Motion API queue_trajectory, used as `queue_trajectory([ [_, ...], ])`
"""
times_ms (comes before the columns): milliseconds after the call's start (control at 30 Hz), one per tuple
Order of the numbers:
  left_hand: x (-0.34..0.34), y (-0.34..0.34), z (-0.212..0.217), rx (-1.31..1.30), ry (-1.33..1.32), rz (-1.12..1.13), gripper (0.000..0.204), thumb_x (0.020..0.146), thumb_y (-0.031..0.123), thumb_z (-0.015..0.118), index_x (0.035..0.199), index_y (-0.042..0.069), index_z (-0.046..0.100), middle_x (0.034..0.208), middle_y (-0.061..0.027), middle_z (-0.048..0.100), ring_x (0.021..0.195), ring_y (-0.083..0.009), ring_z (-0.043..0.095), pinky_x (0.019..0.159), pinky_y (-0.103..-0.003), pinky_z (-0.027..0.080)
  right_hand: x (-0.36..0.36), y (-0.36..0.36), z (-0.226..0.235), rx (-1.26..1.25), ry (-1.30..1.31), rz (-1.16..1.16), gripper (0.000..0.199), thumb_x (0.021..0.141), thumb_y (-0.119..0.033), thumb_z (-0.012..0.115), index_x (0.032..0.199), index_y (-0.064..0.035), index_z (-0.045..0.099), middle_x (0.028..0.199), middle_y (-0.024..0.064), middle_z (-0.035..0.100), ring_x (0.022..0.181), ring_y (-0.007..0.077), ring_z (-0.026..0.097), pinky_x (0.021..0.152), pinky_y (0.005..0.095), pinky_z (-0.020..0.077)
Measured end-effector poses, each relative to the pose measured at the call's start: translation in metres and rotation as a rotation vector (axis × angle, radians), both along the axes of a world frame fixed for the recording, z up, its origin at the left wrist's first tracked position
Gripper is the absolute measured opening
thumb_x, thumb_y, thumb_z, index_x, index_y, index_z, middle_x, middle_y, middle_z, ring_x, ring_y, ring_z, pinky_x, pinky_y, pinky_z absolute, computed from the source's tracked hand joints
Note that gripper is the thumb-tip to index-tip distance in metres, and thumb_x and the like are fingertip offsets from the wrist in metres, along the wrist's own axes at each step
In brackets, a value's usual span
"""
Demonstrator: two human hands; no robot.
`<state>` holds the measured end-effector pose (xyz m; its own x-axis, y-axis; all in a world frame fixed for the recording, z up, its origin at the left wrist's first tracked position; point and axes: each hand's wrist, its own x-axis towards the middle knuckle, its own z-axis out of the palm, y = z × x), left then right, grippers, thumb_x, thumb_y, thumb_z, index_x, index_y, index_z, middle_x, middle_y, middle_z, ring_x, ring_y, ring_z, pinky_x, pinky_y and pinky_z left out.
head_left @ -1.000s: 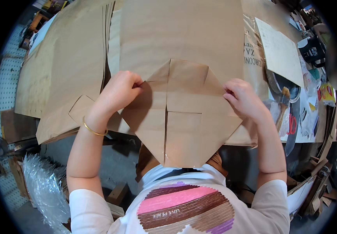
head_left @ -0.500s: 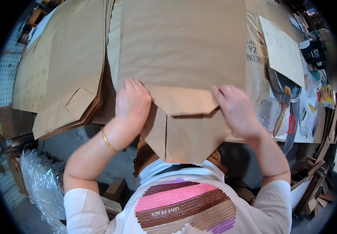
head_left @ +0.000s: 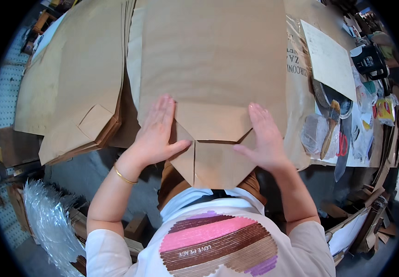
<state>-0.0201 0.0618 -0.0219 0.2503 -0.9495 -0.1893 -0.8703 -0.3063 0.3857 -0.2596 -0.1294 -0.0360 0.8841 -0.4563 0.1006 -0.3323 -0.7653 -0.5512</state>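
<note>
A large brown paper bag [head_left: 213,60] lies flat in front of me, its folded bottom end at the table's near edge. A flap [head_left: 218,121] is folded down there, and below it the bottom end tapers out over the edge toward my waist. My left hand [head_left: 160,131] rests flat on the left side of the fold, fingers pointing away and thumb out toward the middle. On the right side my right hand [head_left: 265,138] presses down likewise, fingers extended and thumb spread inward. Neither hand grips anything.
A stack of brown paper bags [head_left: 88,83] lies at the left. On the right are a white board [head_left: 328,60], a brush [head_left: 332,127], scissors with red handles [head_left: 342,144], a knife-like blade [head_left: 341,161] and plastic wrap. Shiny plastic strands [head_left: 51,221] stand below left.
Both hands have gone from pinching the flap's corners to lying flat with fingers stretched on the fold. The flap now lies flatter, and the bag has shifted slightly left.
</note>
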Motion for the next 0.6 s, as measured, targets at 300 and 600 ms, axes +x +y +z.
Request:
queue_trajectory([
  [300,-0.018,-0.072,0.013,-0.513,-0.012,0.247,0.052,0.075,0.019,0.080,0.117,-0.001,0.057,0.099,-0.0149,0.066,0.091,-0.0279,0.064,0.082,-0.035,0.051,0.020,-0.039,-0.011,0.385,-0.259,-0.327,0.021,0.090,-0.005,0.059,0.109,-0.0010,0.064,0.100,0.0117,0.063,0.096,0.0221,0.060,0.079,0.0298,0.0496],
  [600,0.005,-0.053,0.010,-0.456,0.479,0.319,0.044,0.076,0.007,0.079,0.114,-0.002,0.059,0.084,-0.0053,0.064,0.075,-0.0113,0.058,0.070,-0.026,0.049,0.037,-0.001,0.025,0.135,-0.468,0.021,0.020,0.079,-0.001,0.063,0.098,-0.0046,0.068,0.090,0.0102,0.063,0.084,0.0253,0.063,0.068,0.0343,0.0521],
])
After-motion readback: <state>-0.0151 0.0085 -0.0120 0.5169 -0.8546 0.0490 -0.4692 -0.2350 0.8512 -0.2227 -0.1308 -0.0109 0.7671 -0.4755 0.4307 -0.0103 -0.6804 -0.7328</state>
